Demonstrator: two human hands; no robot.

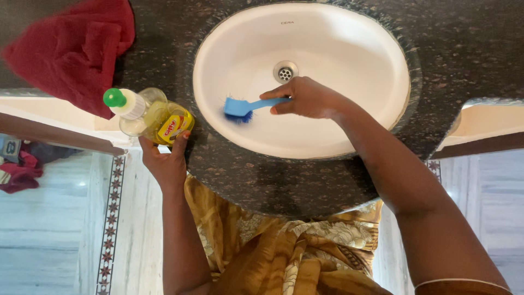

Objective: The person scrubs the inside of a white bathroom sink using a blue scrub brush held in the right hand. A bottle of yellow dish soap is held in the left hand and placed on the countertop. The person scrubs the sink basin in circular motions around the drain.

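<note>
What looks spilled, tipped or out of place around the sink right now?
Nothing looks spilled or damaged. The yellow detergent bottle lies tilted in the left hand, cap on. The red cloth sits crumpled on the counter. The right hand holds the blue brush in the basin.

The basin (338,38) is open from 12 through 3 o'clock of the drain (285,71), bare white with nothing standing in it; the brush (243,107) and right hand (305,98) fill the stretch from 5 to 8 o'clock. At 9 o'clock of the basin the counter (458,54) is crowded by the bottle (150,116) in the left hand (164,158), with the red cloth (76,49) at 10 o'clock. The counter at 3 o'clock lies bare.
</note>
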